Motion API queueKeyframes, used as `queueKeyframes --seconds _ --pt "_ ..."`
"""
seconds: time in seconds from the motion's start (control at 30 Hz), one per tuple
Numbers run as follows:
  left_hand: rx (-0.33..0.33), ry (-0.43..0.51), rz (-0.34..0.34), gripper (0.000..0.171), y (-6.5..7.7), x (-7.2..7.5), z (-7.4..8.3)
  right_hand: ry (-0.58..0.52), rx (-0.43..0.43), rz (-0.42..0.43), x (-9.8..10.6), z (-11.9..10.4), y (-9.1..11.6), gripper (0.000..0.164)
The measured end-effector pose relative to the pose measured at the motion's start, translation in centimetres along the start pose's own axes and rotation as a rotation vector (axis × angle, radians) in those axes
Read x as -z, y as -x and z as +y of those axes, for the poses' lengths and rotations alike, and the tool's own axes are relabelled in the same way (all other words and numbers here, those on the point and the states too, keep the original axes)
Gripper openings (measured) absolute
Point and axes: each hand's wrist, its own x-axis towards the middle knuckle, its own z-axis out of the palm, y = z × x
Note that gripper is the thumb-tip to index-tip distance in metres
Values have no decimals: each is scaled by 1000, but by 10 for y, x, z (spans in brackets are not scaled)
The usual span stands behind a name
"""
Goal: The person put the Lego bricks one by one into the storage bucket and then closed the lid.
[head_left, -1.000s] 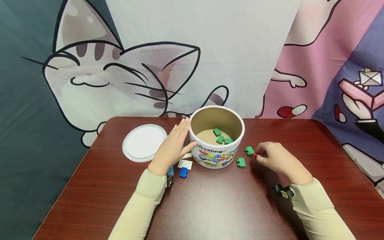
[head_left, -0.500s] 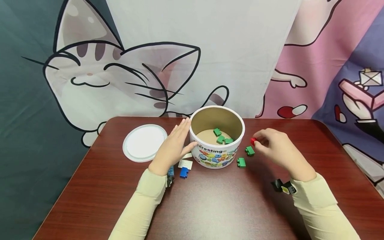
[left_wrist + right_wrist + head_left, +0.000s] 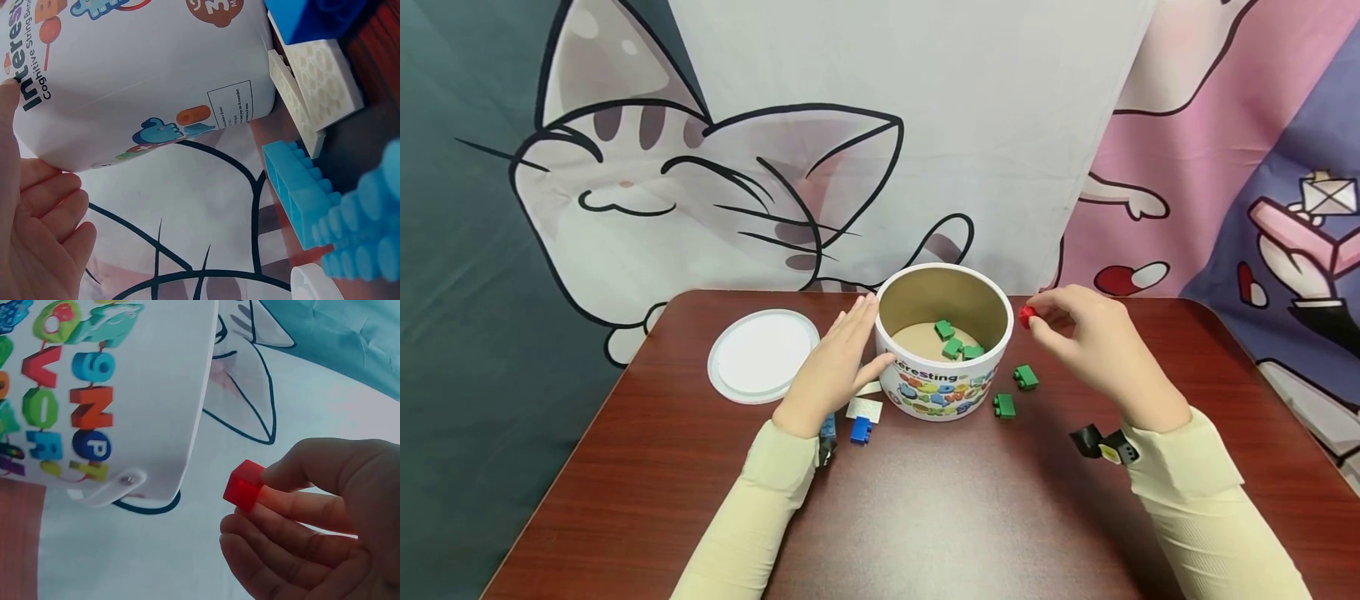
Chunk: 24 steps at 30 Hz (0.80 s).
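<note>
Between thumb and fingertips my right hand [image 3: 1086,342] pinches a small red toy brick [image 3: 244,485], held up just right of the bucket's rim. The round white bucket [image 3: 934,392] has colourful pictures on its side. Several green toy bricks [image 3: 952,348] lie on its floor. My left hand [image 3: 831,371] rests with straight fingers against the bucket's left side, the thumb on the front; in the left wrist view its fingers touch the printed wall. Two more green bricks [image 3: 1026,377] lie on the table right of the bucket, below my right hand.
A round white lid [image 3: 763,356] lies left of the bucket. Near my left wrist are a dark blue brick [image 3: 861,430], cream studded plates [image 3: 325,78] and light blue bricks [image 3: 299,190]. A printed cloth [image 3: 985,125] hangs behind the brown table [image 3: 925,517].
My right hand has lifted the red brick off the table and carried it up and leftward to the bucket's rim. The left hand keeps its place on the bucket.
</note>
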Motion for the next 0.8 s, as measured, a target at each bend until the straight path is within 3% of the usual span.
queueKeyframes --seconds 0.33,0.53,0.8 --pt "23 4 -17 78 0 2 -2 -57 13 -15 -10 -8 -23 12" --pt "12 14 -16 79 0 2 -2 -56 15 -56 -19 -8 -40 11" --pt "9 14 -11 79 0 1 -1 -29 82 -130 -38 -4 -60 11"
